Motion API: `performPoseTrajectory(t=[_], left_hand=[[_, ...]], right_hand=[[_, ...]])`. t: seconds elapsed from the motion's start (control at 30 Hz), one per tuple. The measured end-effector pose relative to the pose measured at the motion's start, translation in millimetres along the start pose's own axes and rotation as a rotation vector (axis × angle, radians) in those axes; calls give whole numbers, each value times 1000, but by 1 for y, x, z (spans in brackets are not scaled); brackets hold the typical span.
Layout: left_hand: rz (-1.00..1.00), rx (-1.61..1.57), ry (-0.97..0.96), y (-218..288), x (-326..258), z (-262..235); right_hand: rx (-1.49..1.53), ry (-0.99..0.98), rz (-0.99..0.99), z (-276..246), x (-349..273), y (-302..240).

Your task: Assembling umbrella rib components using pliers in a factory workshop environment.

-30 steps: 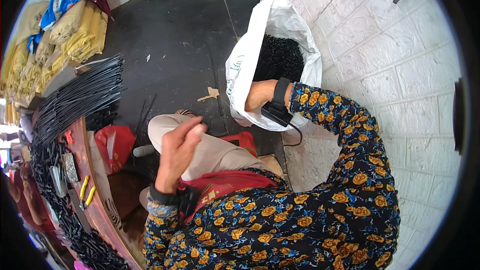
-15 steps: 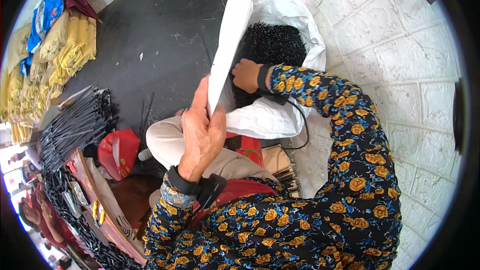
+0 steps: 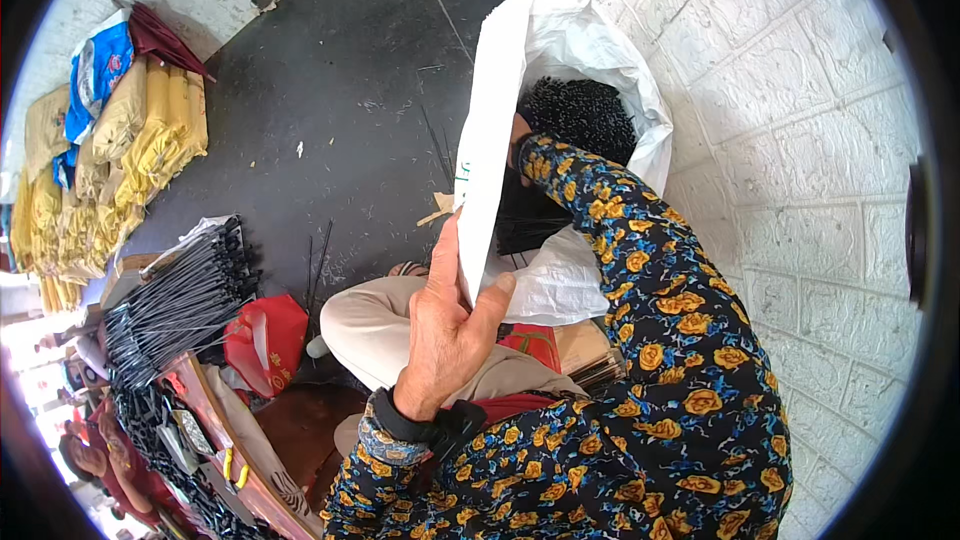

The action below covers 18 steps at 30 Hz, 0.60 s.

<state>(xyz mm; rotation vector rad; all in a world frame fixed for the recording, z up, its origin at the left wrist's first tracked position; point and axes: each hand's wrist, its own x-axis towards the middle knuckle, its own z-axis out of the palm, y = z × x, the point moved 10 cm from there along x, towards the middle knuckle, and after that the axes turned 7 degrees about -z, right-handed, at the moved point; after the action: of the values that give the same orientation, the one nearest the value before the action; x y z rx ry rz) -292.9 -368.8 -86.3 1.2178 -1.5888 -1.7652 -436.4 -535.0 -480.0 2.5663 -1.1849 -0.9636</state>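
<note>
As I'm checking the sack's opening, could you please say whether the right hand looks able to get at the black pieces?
Likely yes: the sack gapes, the left hand holding its edge, and the right hand is inside near the black pieces, though mostly hidden, so contact cannot be told.

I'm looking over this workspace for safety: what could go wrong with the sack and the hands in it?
If the left hand slips off the rim, the white sack's soft wall might fold over its opening.

The right hand is bare and mostly hidden by that wall; ends of the thin black strips packed inside might scratch it.
</note>
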Motion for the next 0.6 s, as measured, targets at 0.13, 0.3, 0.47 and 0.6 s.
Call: performPoseTrajectory(t=[0.13, 0.3, 0.47, 0.6], left_hand=[[-20, -48, -6, -5, 5, -3], [-11, -19, -31, -9, 4, 1], [21, -70, -47, -10, 5, 13], [15, -3, -35, -11, 2, 12]], right_hand=[[-46, -399, -3, 21, -15, -12], [33, -248, 385, 25, -1, -8], [208, -417, 336, 55, 8, -6], [291, -430, 361, 41, 9, -3]])
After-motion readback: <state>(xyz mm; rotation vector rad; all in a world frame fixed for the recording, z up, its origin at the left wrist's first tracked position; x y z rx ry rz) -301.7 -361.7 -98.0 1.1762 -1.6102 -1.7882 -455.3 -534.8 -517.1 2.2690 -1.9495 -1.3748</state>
